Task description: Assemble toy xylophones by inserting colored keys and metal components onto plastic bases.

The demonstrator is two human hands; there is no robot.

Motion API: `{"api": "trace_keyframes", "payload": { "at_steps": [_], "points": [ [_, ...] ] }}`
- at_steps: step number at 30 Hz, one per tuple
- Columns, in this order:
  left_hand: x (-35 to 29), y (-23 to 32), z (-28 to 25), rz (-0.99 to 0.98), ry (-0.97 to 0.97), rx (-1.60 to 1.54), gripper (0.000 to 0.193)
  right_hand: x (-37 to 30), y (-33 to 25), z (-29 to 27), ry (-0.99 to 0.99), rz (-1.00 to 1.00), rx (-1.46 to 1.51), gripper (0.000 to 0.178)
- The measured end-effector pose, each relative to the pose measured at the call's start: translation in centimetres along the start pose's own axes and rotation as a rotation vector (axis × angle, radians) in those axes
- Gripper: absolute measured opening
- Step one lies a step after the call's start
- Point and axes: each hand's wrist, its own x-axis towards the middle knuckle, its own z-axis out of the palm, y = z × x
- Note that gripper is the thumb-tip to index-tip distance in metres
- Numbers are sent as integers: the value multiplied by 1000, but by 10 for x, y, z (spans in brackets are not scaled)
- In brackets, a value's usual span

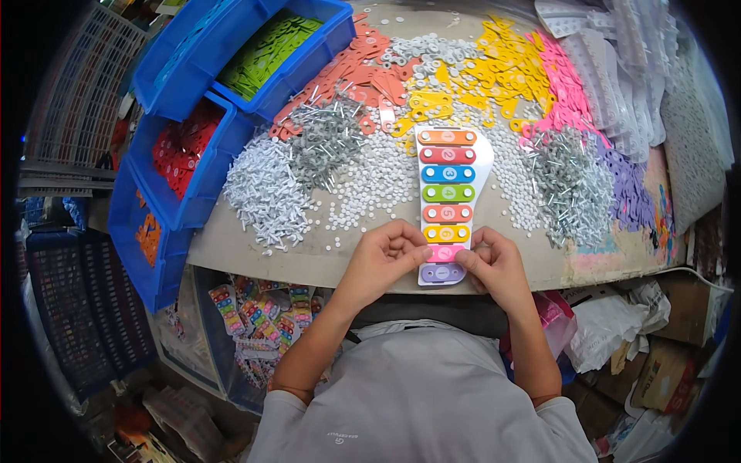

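A toy xylophone with a white base and several coloured bars lies upright in front of me at the table's near edge. My left hand grips its left side, thumb at the left end of the pink bar. On the other side, my right hand pinches the right end of that same bar, its fingers curled at the base's edge. White caps show on both ends of the bars above. On the purple bar at the bottom, the ends show no white caps. My fingertips hide the pink bar's ends.
Piles of white pins, grey pins, yellow bars, coral bars and purple bars cover the table. Blue bins stand at the left. White moulded bases are stacked far right. Below left, a tub holds finished-looking xylophones.
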Motion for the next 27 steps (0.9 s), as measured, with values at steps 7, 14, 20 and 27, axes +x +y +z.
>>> {"api": "trace_keyframes", "payload": {
  "at_steps": [7,14,20,27],
  "points": [
    [-4,10,3,-58,-24,4,7,3,7,-3,-10,-8,-44,20],
    [1,4,3,51,83,391,38,6,2,0,-45,43,13,19],
    [11,-2,-4,-110,-105,274,52,4,1,1,-27,61,0,18],
    [23,-7,-9,-27,-250,302,47,5,0,4,-37,43,-50,17]
  ]
}}
